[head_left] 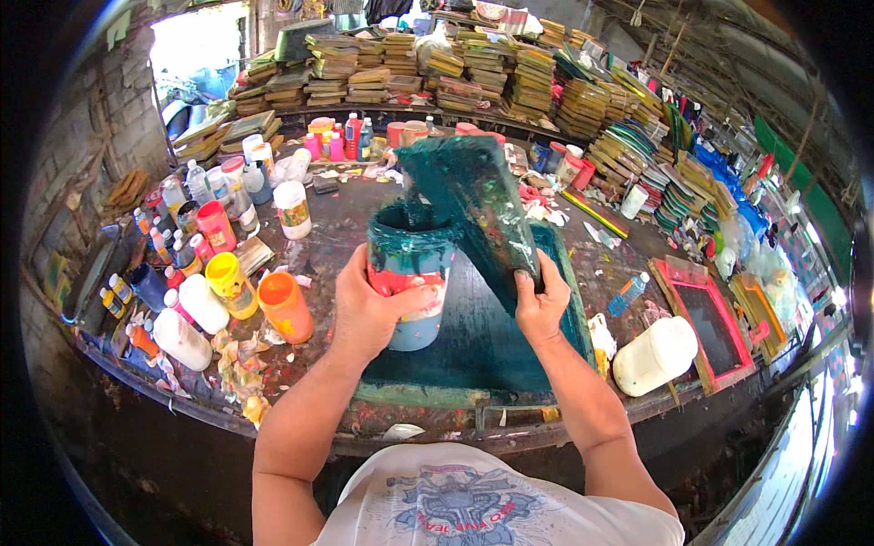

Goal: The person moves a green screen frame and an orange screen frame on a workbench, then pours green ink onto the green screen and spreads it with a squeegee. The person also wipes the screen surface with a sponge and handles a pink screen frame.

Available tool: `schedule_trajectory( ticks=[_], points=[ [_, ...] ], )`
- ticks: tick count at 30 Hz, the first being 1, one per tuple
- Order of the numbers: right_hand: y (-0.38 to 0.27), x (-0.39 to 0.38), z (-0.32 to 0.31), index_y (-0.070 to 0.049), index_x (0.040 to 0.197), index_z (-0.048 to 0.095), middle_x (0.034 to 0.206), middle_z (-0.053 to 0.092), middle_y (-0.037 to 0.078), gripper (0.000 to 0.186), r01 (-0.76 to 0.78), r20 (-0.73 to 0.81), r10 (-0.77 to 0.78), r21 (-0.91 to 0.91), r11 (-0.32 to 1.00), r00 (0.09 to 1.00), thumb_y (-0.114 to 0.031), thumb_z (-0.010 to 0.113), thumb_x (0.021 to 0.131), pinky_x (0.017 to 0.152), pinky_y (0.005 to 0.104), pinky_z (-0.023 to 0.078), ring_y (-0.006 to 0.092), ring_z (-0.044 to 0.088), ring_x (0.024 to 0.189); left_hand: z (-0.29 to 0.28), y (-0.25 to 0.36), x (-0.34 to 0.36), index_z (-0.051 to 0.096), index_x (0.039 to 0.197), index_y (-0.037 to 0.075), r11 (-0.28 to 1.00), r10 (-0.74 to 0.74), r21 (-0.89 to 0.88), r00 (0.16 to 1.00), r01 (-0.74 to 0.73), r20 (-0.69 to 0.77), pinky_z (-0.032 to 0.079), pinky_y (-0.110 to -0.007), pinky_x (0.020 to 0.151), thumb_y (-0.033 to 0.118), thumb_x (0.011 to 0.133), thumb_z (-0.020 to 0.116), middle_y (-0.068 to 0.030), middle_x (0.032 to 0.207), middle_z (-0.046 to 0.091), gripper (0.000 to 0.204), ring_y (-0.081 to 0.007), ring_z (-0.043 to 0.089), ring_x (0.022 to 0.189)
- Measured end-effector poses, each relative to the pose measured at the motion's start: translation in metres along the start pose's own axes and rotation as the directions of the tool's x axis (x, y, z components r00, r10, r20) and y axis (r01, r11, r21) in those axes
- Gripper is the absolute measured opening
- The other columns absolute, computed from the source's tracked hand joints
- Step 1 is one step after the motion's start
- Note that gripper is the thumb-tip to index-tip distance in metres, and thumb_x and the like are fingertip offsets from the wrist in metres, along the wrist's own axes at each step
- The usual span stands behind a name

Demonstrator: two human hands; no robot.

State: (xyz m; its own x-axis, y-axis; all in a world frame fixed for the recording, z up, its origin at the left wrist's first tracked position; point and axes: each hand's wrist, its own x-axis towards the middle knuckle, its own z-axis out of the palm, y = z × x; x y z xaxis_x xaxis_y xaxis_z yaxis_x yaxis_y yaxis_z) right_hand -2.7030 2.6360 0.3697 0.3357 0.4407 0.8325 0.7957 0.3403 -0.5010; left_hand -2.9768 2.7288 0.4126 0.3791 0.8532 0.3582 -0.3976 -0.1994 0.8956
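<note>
The left hand point(364, 300) wraps round the pot point(423, 266), its thumb across the front. The right hand point(543, 296) pinches the low end of the board point(478, 200), which tilts up by the pot's top. Green paint point(442, 234) already covers the board, the pot's rim and the frame point(419, 395) below — I can't tell how much is left inside.

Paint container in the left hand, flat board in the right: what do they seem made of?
Paint container: probably plastic, its rounded lower wall smooth and faintly shiny.
Flat board: perhaps wood or plastic; patchy green paint hides much of its face, leaving this open.
</note>
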Motion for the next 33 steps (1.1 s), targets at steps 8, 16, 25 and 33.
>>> schedule_trajectory(
  ticks=[8,16,25,33],
  points=[
    [-0.021,0.002,-0.029,-0.002,0.128,0.075,0.097,0.076,0.019,0.041,0.232,0.102,-0.215,-0.204,0.951,0.971,-0.005,0.078,0.088,0.080,0.0429,0.060,0.0382,0.075,0.087,-0.041,0.022,-0.009,0.064,0.134,-0.001,0.988,0.098,0.123,0.995,-0.098,0.006,0.062,-0.036,0.096,0.006,0.077,0.096,-0.0093,0.121,0.078,0.067,-0.0164,0.076,0.104],
    [-0.053,0.002,-0.059,-0.005,0.128,0.077,0.095,0.076,0.017,0.046,0.372,0.249,-0.289,-0.418,0.829,0.924,-0.007,0.083,0.083,0.076,0.0440,0.060,0.0361,0.074,0.082,-0.082,0.017,-0.018,0.060,0.138,-0.003,0.973,0.149,0.177,0.989,-0.148,0.007,0.058,-0.037,0.103,0.009,0.073,0.100,-0.0104,0.125,0.076,0.077,-0.0177,0.073,0.112],
    [-0.059,-0.009,-0.056,-0.012,0.128,0.076,0.097,0.079,0.011,0.045,0.394,0.412,-0.210,-0.436,0.809,0.886,-0.014,0.087,0.084,0.075,0.0453,0.058,0.0331,0.076,0.084,-0.126,0.006,-0.026,0.059,0.142,0.000,0.970,0.126,0.227,0.979,-0.088,-0.157,0.058,-0.038,0.104,0.009,0.071,0.100,-0.0106,0.128,0.072,0.083,-0.0201,0.072,0.111],
    [0.036,-0.001,0.006,-0.012,0.129,0.074,0.100,0.078,0.007,0.047,0.366,0.473,-0.140,-0.428,0.826,0.870,-0.013,0.088,0.084,0.076,0.0459,0.056,0.0317,0.073,0.086,-0.156,0.002,-0.060,0.055,0.147,-0.002,0.963,0.025,0.258,0.931,0.075,-0.364,0.063,-0.040,0.099,-0.002,0.066,0.098,-0.0127,0.131,0.069,0.092,-0.0248,0.072,0.115]
  ],
)
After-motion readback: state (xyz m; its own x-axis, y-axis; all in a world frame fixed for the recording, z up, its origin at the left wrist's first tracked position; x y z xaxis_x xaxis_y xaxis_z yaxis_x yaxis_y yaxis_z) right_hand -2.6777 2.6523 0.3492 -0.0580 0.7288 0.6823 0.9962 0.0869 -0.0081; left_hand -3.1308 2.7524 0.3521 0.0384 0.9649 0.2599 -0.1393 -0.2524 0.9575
